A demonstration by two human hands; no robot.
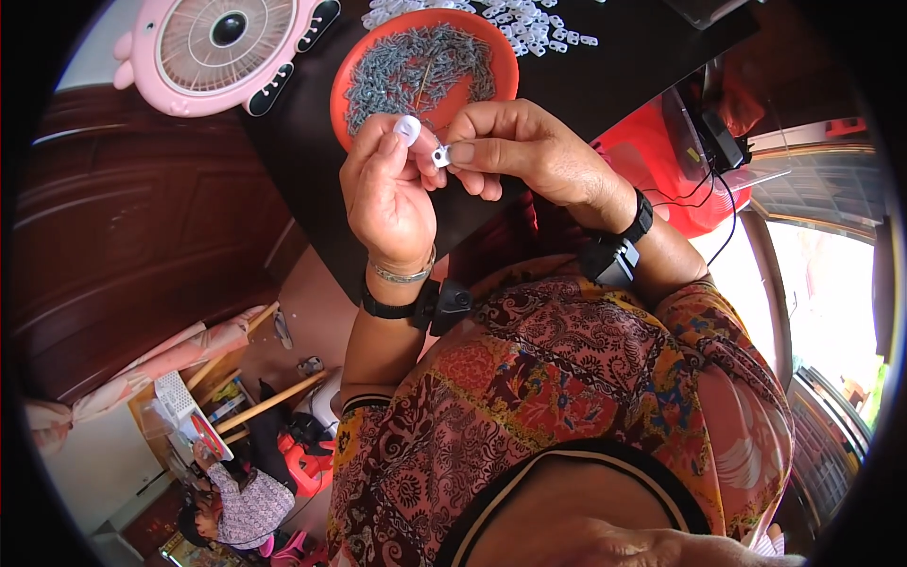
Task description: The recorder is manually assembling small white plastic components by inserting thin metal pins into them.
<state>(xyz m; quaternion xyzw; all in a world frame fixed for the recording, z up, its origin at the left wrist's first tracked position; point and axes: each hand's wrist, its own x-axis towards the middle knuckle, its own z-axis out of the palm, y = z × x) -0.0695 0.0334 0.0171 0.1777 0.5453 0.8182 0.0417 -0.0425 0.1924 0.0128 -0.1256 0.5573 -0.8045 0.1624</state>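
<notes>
My left hand (389, 203) is raised over the near edge of the dark table, its thumb and fingers closed on a round white plastic piece (407, 129). Just to the right, my right hand (534, 151) pinches a small white plastic clip (440, 156) with a dark hole between thumb and forefinger. The clip is close against the left fingertips; whether they also grip it, I cannot tell. Right behind both hands stands a round orange-red basin (511, 64), holding a heap of small grey metal pieces (378, 80) like screws or nails.
More white plastic clips (539, 28) lie heaped on the table (619, 80) beyond the basin. A pink fan (227, 33) stands at the far left. Red plastic (675, 170) and dark cables (732, 213) are at the right. Another person (248, 506) is at the lower left.
</notes>
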